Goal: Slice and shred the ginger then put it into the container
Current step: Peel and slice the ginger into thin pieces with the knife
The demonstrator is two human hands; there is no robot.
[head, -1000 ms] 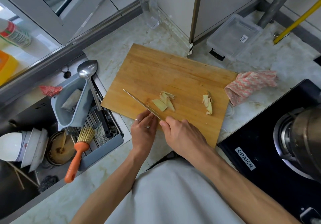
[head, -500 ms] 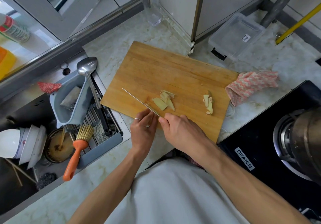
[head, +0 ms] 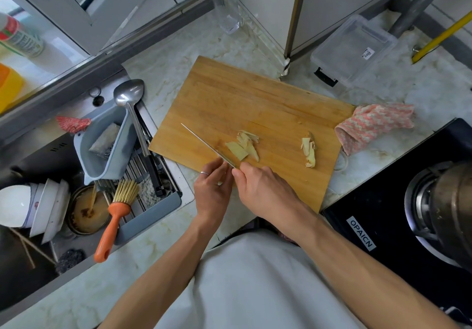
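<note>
Ginger slices (head: 242,145) lie in a small fanned heap near the front edge of the cutting board (head: 245,104), with a second, knobbier ginger piece (head: 309,151) well apart to their right; neither heap has shifted over the last second. What has changed is slight — the knife (head: 204,143) has stayed laid across the board with its tip pointing away to the left, and the two hands have only edged a little at its near end. The right hand (head: 263,190) grips the handle end, its fingers curled around it; the left hand (head: 214,188), with a ring, has its fingers against the blade's near part, seemingly wiping or freeing something stuck there, though whether it pinches anything I cannot tell. So slicing looks partly done and shredding not yet begun, and nothing is in the container (head: 355,50), which sits lidded beyond the board's far right corner. Around this, the pale marble desk (head: 163,73) also carries a pink cloth (head: 375,124) just beside the board and a tall glass (head: 227,4) at the back — a sink (head: 33,155) full of dishes lies left, a black stove (head: 383,226) right.
</note>
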